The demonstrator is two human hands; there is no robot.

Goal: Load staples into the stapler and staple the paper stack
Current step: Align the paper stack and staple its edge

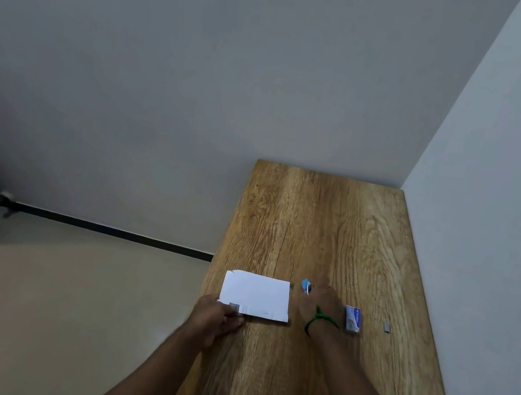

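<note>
With the left hand (pixel 217 318) pinching the paper stack's (pixel 256 294) 7 o'clock corner steady, the right hand (pixel 320 303), whose fingers' state I cannot tell, should clasp the stapler (pixel 306 283) squarely round its body.

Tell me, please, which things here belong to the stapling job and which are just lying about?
For the job:
paper stack
blue stapler
staple box
small grey piece, possibly a strip of staples

Just lying about:
green wristband
grey object on the floor by the wall
</note>
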